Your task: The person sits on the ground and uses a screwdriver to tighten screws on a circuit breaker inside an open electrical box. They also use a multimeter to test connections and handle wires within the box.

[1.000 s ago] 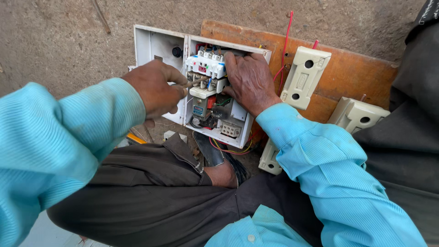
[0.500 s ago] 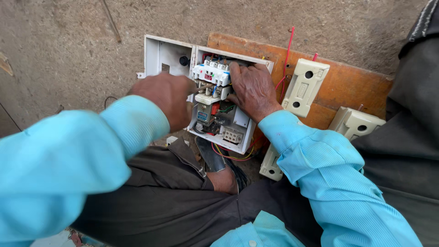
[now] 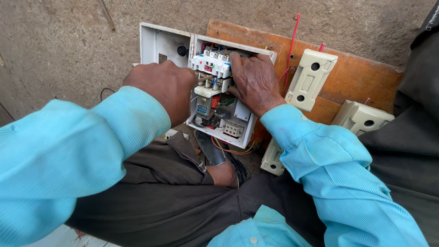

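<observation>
rough concrete floor (image 3: 68,45); wooden board (image 3: 366,82) beside starter box (image 3: 160,43).

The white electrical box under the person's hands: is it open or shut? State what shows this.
Open. The white electrical box has no cover over its front, so the contactor block and wires inside are exposed, with the right hand on them.

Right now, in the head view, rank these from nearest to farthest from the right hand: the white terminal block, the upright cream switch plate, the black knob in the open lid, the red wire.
1. White terminal block: under the right hand, touching its fingertips.
2. Upright cream switch plate: to the right, on the wooden board.
3. Red wire and black knob: too close to call; wire upper right, knob left.
</observation>
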### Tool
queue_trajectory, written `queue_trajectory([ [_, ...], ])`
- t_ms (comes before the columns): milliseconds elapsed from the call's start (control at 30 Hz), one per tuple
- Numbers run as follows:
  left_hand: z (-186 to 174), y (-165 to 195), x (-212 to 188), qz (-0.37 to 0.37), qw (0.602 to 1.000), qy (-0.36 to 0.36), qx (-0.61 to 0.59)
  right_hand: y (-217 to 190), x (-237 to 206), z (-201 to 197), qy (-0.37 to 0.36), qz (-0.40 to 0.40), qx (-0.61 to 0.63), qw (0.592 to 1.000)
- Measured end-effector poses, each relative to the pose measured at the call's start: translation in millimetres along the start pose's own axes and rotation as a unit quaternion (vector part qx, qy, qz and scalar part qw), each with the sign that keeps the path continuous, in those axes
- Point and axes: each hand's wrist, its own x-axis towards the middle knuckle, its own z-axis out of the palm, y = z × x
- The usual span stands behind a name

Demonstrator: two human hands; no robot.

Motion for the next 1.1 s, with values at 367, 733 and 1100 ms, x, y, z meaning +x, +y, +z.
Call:
queue_trajectory([
  [367,-5,4,-1,-0.029,0.998,0.0,-0.062,-2,1,-7,0.005,-0.006,0.001,1.0],
  [733,-2,-1,11,-0.079,0.983,-0.031,-0.165,-2,0,-3,0.005,-0.006,-0.004,1.0],
  [1100,-12,6,3,0.102,0.984,-0.041,0.141,15,-10,43,0.005,-0.004,-0.027,1.0],
])
